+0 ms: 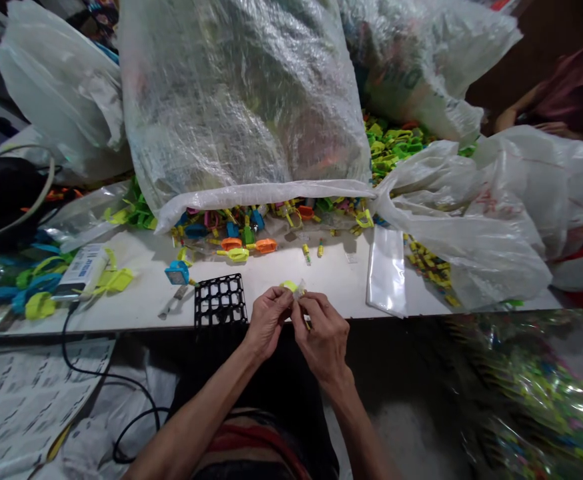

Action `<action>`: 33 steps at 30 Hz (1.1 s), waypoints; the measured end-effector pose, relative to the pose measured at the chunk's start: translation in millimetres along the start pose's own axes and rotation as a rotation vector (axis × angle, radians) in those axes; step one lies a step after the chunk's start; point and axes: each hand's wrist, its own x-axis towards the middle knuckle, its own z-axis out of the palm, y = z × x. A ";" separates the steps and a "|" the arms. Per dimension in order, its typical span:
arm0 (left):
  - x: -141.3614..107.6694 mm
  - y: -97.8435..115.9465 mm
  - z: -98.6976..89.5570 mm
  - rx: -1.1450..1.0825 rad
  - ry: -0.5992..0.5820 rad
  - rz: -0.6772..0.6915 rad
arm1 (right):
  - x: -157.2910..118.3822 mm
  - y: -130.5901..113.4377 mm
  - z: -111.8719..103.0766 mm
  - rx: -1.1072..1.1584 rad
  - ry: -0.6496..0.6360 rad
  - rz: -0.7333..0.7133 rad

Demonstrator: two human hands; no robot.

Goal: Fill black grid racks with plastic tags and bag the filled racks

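Note:
My left hand [268, 320] and my right hand [322, 332] meet at the front edge of the white table [321, 287]. Their fingers are pinched together around a small yellow-green piece [288, 285] with a bit of clear plastic [299, 287]; its exact shape is mostly hidden by the fingers. Left of my hands a black plastic grid [220, 299] lies at the edge, beside a blue toy watch [177, 272]. Beyond my hands lie two small yellow-capped tubes [306, 253], and further back orange toy pieces [265, 245].
Large plastic bags [246, 100] of colourful parts stand behind. A flat stack of clear bags [387, 270] lies right. At left are a white device [82, 270] with a black cable [66, 340] and several bright toy straps. A person's arm [516, 112] shows at the upper right.

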 end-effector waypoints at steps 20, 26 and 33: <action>15.8 8.1 -32.6 0.184 0.175 0.052 | 10.7 62.8 46.7 0.164 -0.310 0.409; 13.3 22.7 -34.5 0.205 0.171 0.035 | 29.6 50.3 67.4 -0.151 -0.609 0.244; 10.2 23.0 -31.5 0.292 0.177 0.053 | 26.1 54.2 60.0 0.342 -0.452 0.488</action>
